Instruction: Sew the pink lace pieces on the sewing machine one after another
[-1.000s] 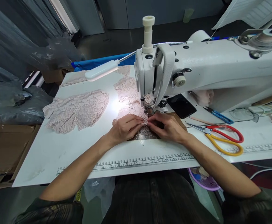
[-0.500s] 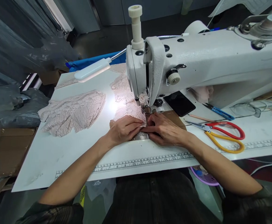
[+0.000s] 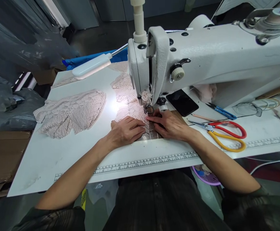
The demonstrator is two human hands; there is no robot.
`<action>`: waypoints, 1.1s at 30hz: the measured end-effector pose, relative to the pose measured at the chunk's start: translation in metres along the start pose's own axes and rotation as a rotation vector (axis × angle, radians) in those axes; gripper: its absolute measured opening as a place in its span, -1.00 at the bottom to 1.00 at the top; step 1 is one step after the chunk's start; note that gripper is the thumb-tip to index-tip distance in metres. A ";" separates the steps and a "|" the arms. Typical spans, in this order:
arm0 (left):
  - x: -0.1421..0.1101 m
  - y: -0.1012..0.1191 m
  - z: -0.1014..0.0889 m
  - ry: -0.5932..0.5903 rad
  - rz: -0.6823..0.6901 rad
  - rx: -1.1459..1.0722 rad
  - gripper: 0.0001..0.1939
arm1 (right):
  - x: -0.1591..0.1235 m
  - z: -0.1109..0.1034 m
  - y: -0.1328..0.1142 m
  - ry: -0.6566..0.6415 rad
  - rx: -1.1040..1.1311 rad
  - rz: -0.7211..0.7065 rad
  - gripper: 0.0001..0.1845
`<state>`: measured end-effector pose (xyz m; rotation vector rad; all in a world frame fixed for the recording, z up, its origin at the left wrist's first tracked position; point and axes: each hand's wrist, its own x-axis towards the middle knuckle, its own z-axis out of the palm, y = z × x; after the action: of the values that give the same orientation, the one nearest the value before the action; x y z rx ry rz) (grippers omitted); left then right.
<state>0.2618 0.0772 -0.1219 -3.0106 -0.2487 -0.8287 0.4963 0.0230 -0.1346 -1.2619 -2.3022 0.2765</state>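
A strip of pale pink lace (image 3: 130,110) runs under the presser foot (image 3: 149,110) of a white sewing machine (image 3: 202,57). My left hand (image 3: 127,130) lies flat on the near end of the lace, fingers stretched towards the foot. From the right, my right hand (image 3: 170,125) reaches in, its index fingertip on the lace edge just in front of the foot and the other fingers bent loosely over the metal plate (image 3: 149,136). Its thumb is mostly hidden. Another lace piece (image 3: 72,112) is spread on the table to the left.
Right of my hands are red-and-yellow scissors (image 3: 226,134), blue snips (image 3: 223,111), a pencil (image 3: 200,117) and a black phone (image 3: 182,102). A lamp (image 3: 92,65) lights the lace. A printed ruler (image 3: 142,163) follows the table's front edge. Cardboard boxes (image 3: 7,157) stand left.
My hands have moved apart at the fingertips, uncovering the lace's near end between them. My right index finger now points at the presser foot. The whole view has shifted slightly.
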 end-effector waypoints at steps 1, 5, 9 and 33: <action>0.000 0.000 0.000 0.004 0.006 0.017 -0.98 | 0.000 0.000 0.000 0.002 0.000 0.000 -0.57; 0.002 0.002 -0.001 0.028 0.020 0.085 -0.94 | 0.000 0.000 -0.001 0.001 0.001 0.000 -0.58; 0.002 0.002 0.000 0.014 0.031 0.077 -0.93 | -0.001 0.001 0.000 0.030 0.007 -0.007 -0.58; 0.014 -0.002 -0.023 -0.283 0.012 -0.146 -0.80 | 0.002 -0.006 -0.004 -0.037 -0.074 -0.021 -0.62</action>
<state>0.2614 0.0796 -0.0948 -3.2579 -0.1779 -0.4349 0.4961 0.0222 -0.1270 -1.2778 -2.3750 0.2112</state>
